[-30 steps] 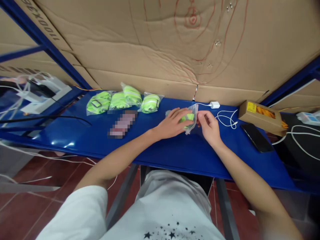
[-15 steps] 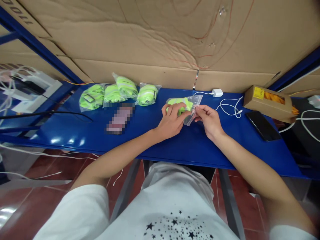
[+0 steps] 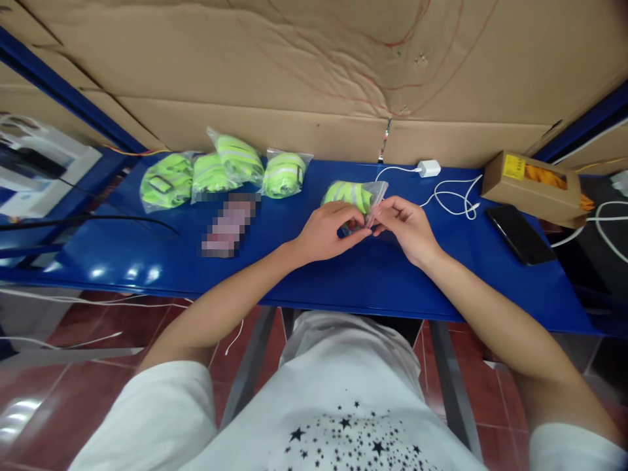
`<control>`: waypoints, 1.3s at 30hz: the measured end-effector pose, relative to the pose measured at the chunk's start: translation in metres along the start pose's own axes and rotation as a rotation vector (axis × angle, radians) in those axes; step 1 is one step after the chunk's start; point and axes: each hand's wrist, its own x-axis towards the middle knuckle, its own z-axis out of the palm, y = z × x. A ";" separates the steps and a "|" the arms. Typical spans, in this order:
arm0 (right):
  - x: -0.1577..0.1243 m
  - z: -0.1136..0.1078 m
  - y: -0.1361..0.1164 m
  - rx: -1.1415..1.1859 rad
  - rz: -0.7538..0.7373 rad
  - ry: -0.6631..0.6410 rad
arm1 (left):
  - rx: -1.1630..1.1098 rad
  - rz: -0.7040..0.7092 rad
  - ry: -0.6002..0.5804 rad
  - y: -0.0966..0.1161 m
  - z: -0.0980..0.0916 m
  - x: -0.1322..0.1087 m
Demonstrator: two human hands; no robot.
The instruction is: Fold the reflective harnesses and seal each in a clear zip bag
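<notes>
A clear zip-lock bag (image 3: 349,192) holds folded neon-yellow fabric with pale reflective strips and lies in front of me on the blue table. My right hand (image 3: 408,230) pinches the zip edge at the bag's right end between thumb and fingers. My left hand (image 3: 330,231) is curled over the near side of the bag, thumb and fingertips closed on its near corner by the zip edge. Both sets of fingertips almost meet there. The left fingers hide part of the bag's near side.
Several similar filled bags (image 3: 287,175) stand along the back left of the blue table (image 3: 275,275). A blurred-out phone-shaped item (image 3: 229,226) lies before them. At right are a white charger (image 3: 429,169) with its cable, a black phone (image 3: 520,234) and a cardboard box (image 3: 537,190).
My left hand has shifted from on top of the bag down to its near corner, its fingers now by the zip edge. My right hand has slid slightly nearer along that edge.
</notes>
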 end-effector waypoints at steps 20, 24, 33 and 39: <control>0.002 0.003 0.004 0.020 -0.062 -0.029 | -0.420 -0.235 -0.135 -0.003 -0.013 0.005; 0.000 0.007 0.007 -0.021 -0.127 0.009 | -0.293 -0.175 0.050 0.000 -0.011 0.005; -0.005 0.018 0.005 -0.084 -0.188 0.070 | 0.061 -0.109 0.209 0.008 0.001 0.001; -0.010 0.022 0.007 -0.353 -0.258 0.198 | 0.011 -0.161 0.276 0.001 0.002 0.003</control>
